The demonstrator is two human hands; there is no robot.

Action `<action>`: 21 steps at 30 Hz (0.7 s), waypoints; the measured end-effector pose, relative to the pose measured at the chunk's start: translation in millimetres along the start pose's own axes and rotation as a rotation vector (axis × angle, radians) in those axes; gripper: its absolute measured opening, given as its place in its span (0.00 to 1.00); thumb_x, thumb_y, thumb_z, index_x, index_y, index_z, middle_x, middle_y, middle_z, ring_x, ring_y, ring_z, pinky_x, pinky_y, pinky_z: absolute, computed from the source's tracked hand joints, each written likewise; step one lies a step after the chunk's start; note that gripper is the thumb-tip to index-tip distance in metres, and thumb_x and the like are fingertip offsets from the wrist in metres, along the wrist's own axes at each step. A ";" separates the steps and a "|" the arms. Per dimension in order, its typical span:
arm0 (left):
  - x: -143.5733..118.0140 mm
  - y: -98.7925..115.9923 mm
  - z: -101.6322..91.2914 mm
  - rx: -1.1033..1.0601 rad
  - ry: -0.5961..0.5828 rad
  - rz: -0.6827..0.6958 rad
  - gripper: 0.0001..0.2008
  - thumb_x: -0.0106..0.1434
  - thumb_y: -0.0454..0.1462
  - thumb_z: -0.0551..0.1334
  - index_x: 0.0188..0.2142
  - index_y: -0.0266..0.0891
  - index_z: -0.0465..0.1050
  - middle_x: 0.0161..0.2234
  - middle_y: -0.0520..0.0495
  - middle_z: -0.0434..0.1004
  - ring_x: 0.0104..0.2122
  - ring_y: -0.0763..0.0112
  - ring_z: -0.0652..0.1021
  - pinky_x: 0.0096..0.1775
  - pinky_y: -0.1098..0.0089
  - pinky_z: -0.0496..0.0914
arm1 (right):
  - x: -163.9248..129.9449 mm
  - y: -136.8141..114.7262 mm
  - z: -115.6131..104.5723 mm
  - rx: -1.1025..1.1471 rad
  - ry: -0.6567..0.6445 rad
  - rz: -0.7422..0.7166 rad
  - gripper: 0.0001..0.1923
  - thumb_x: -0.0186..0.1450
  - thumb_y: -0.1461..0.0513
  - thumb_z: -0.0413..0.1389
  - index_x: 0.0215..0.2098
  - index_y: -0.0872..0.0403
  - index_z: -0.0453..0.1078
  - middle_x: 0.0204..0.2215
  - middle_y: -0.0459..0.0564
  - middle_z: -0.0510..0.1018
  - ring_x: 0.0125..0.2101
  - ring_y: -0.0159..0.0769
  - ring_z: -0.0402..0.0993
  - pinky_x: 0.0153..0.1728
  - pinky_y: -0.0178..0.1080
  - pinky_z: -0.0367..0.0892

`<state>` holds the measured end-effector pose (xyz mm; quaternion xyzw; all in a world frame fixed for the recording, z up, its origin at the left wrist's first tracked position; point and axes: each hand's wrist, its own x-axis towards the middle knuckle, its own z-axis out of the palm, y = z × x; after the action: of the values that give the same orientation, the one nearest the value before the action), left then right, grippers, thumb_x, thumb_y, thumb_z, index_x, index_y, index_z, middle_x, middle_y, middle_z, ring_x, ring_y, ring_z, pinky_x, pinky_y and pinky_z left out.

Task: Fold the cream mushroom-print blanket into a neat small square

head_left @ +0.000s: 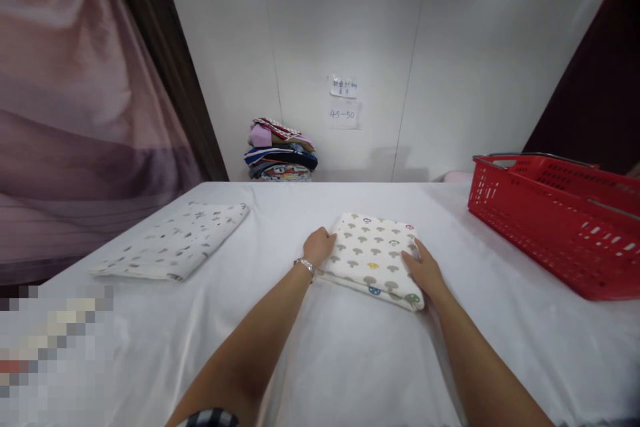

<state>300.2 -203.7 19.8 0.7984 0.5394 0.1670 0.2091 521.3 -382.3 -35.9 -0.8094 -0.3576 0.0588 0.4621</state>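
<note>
1. A folded cloth with a mushroom print (373,257) lies flat on the white table (350,360), just right of the frame's centre.
2. The left hand (319,247) grips the cloth's left edge, fingers curled over it; a bracelet (305,265) sits at that wrist.
3. The right hand (425,271) rests on the cloth's right edge, fingers spread flat and thumb tucked at the side, pressing rather than clenching.
4. Judging by the square, tidy shape, the folding looks finished and the step in hand seems to be squaring the bundle or taking hold of it from both sides.
5. A lift from here would call for both hands to pinch under the edges together, so the layers do not slide apart.
6. A second folded cloth (175,247), pale with grey marks, lies at middle left, well apart.
7. A red basket (555,220) stands at the right edge of the frame.
8. A stack of folded clothes (280,157) sits against the wall at upper centre, beneath a paper note (344,101).
</note>
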 end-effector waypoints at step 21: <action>28.1 19.5 13.2 0.058 0.014 0.003 0.11 0.62 0.44 0.52 0.35 0.40 0.66 0.37 0.40 0.76 0.39 0.60 0.75 0.35 0.67 0.64 | -0.1 -0.9 -0.6 -0.057 0.010 -0.002 0.33 0.59 0.48 0.51 0.59 0.54 0.59 0.53 0.56 0.69 0.49 0.47 0.68 0.49 0.48 0.64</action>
<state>332.3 -186.0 19.7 0.8038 0.5443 0.1571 0.1817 521.0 -382.5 -34.9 -0.8220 -0.3578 0.0444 0.4408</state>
